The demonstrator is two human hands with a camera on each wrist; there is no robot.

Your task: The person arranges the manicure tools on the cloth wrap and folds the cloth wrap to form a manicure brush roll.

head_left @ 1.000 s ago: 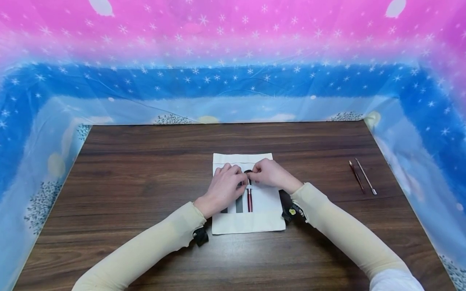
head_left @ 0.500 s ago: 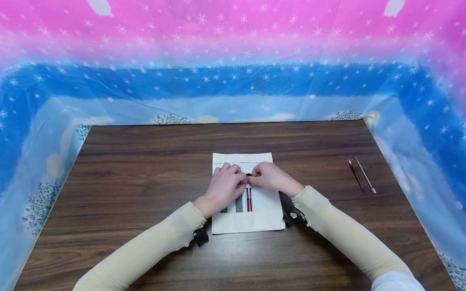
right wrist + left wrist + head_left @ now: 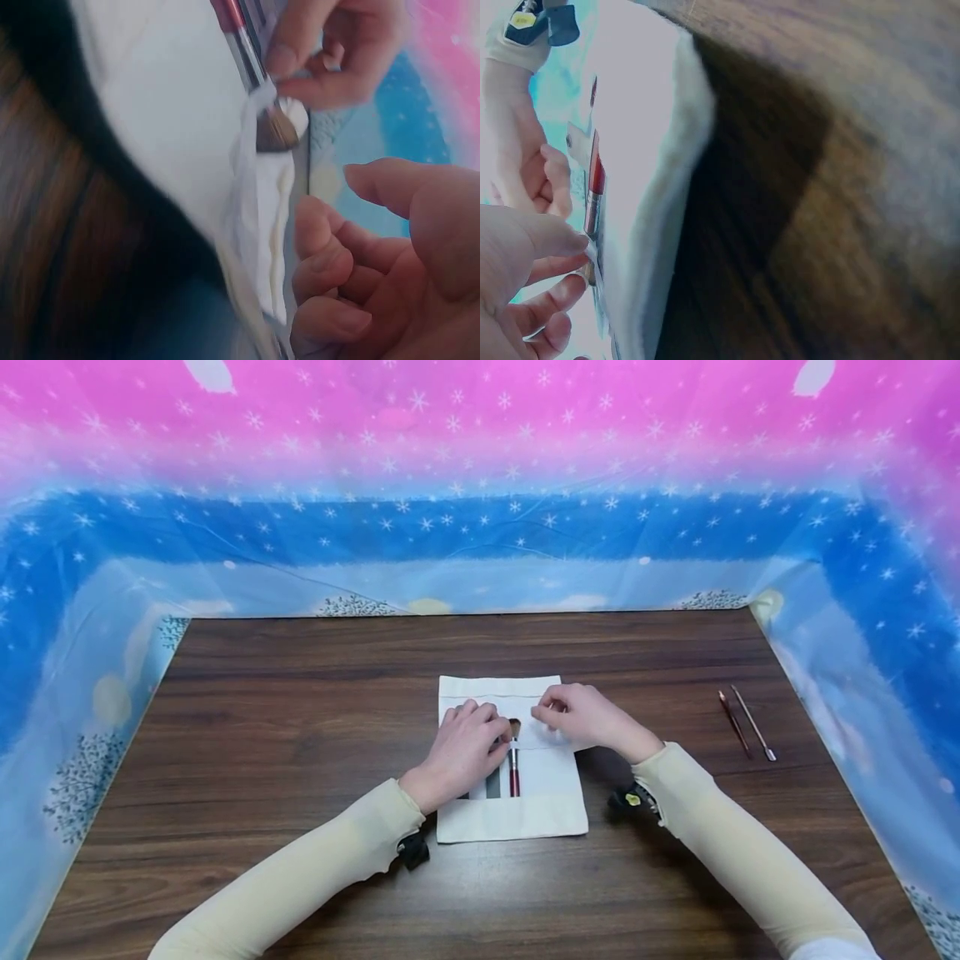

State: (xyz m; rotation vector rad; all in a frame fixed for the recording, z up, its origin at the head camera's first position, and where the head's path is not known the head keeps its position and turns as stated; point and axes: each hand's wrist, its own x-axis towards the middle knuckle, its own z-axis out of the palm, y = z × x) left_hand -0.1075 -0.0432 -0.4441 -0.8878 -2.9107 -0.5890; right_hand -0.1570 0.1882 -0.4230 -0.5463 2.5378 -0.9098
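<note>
An off-white cloth brush roll (image 3: 547, 777) lies spread on the table, with a red-handled makeup brush (image 3: 514, 782) lengthwise on it. Across the brush's upper part runs a thin white band (image 3: 259, 97); its brown bristles (image 3: 279, 133) stick out past it. My left hand (image 3: 465, 747) rests over the roll's left half and appears to pinch the band beside the brush between thumb and finger. My right hand (image 3: 581, 714) hovers over the roll's upper right, apart from the brush, thumb and fingers spread and holding nothing in the right wrist view.
Two slim sticks lie on the table's right side: a dark reddish-brown one (image 3: 734, 724) and one with a silvery tip (image 3: 753, 724). Dark grey strips (image 3: 492, 782) show on the roll beside the brush. A patterned cloth (image 3: 480, 527) hangs around the wooden table (image 3: 300, 693).
My right hand has let go near the bristles and moved right, uncovering the brush head. The brush has slid slightly down toward me. My left hand stays in place.
</note>
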